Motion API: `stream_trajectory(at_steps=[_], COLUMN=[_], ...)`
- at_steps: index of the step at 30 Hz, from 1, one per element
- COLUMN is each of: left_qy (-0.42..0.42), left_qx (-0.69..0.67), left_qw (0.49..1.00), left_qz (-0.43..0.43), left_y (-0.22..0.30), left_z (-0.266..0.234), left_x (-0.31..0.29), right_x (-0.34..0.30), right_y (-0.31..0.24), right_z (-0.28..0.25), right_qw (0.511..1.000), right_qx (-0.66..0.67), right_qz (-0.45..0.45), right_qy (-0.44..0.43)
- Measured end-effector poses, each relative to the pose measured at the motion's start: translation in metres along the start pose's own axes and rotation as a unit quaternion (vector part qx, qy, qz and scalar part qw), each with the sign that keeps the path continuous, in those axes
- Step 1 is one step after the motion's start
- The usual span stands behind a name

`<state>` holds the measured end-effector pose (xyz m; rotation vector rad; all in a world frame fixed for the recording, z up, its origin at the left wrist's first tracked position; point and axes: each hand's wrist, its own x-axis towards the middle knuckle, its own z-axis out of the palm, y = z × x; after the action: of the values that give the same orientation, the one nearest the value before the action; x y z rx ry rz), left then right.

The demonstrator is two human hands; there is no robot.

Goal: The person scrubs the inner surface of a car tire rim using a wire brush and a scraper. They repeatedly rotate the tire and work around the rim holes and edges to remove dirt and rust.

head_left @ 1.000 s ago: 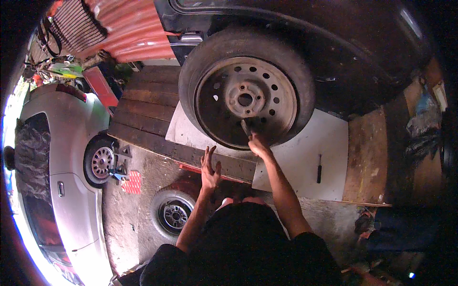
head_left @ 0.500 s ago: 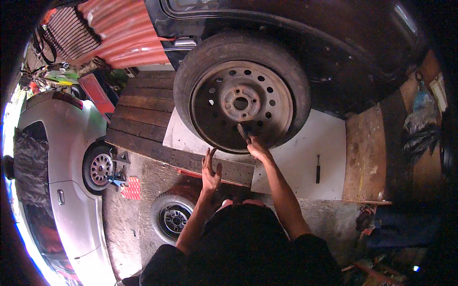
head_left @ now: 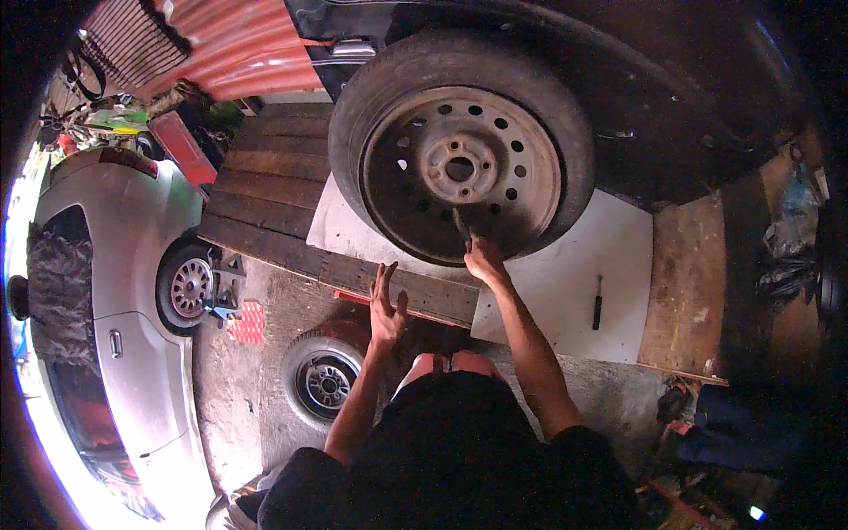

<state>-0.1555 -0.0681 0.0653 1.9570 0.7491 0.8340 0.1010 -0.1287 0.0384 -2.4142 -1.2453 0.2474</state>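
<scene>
Across the far right, a dark car body (head_left: pixel 689 97). Along the left, a silver car (head_left: pixel 132 291). Between them, a platform of worn wooden planks (head_left: pixel 274 177), overlaid in its right part by a white board (head_left: pixel 583 256). Above that board, just in front of the dark car body, a large wheel (head_left: pixel 475 150), with rim facing the near side, brownish and pierced by a ring of holes (tyre just as dull). On the floor, near and left of the middle, a second wheel (head_left: pixel 329 386). Farther left, a red-and-white patterned box (head_left: pixel 247 323). By the platform's near edge, the left hand (head_left: pixel 386 309), raised, fingers spread. To its right, at the large wheel's near edge, the right hand (head_left: pixel 485 261), curled tight. Right on the board, a dark-handled tool (head_left: pixel 597 307). In the right hand's grip, a slim implement (head_left: pixel 461 224), angled toward the hub; contact with metal impossible to tell.
</scene>
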Motion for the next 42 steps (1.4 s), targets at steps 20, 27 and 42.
stream_trajectory(at_steps=[20, 27, 42], left_qy=[0.036, 0.037, 0.023], left_qx=[-0.002, -0.003, -0.034], left_qw=[0.998, 0.997, 0.996], left_qz=[-0.053, -0.073, -0.074], left_y=[-0.006, -0.011, -0.014], left_z=[-0.005, -0.010, 0.000], left_x=[-0.023, -0.042, -0.025], right_x=[0.036, 0.036, 0.033], right_y=[0.002, 0.028, 0.012], right_z=[-0.071, -0.069, -0.061], right_qw=[0.990, 0.993, 0.988], right_qx=[-0.028, 0.001, -0.074], right_qz=[-0.119, -0.096, -0.118], right_qy=[-0.068, -0.074, -0.070])
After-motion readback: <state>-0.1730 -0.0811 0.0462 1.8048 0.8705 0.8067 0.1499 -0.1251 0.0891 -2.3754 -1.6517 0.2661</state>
